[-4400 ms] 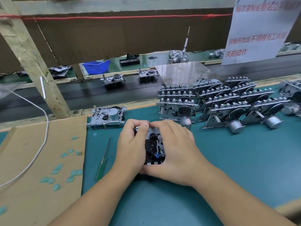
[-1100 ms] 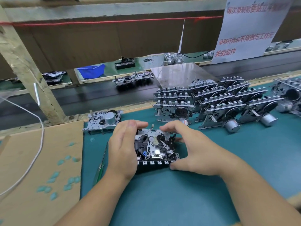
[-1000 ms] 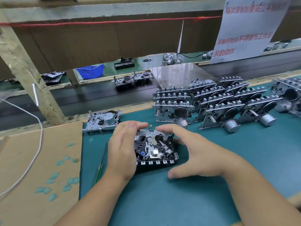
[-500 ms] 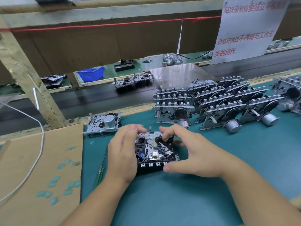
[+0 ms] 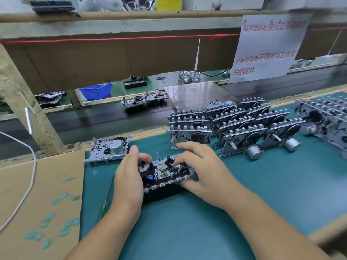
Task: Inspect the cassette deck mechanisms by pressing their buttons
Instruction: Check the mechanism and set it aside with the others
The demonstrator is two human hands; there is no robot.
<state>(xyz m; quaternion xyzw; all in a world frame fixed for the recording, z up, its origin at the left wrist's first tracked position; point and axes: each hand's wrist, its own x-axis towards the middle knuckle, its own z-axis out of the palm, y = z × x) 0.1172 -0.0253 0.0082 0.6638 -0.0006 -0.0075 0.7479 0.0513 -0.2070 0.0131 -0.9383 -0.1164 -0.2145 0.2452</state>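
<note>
Nearest the person, on the green mat of the table (image 5: 262, 194), the cassette deck mechanism (image 5: 165, 173) is held between both hands, its row of buttons along the near edge. The left hand (image 5: 127, 182) wraps its left end, fingers curled over the far side, much as half a second ago. The right hand (image 5: 204, 173) has changed its grip: the thumb now pinches in under the right end of the button row while the fingertips bear down on the top works, and the unit has tipped slightly, left end nearer. A green screwdriver (image 5: 106, 201) lies just left of the left wrist, beside the cardboard sheet (image 5: 37, 194) with its scattered teal bits. Farther back near the table's far edge sits a single mechanism (image 5: 110, 149), motor up, and to the right stand rows of stacked mechanisms (image 5: 234, 124). Beyond the conveyor belt (image 5: 93, 122), which carries two units (image 5: 144, 99), a blue bin (image 5: 95, 91) rests on the far bench; what it contains cannot be made out.
</note>
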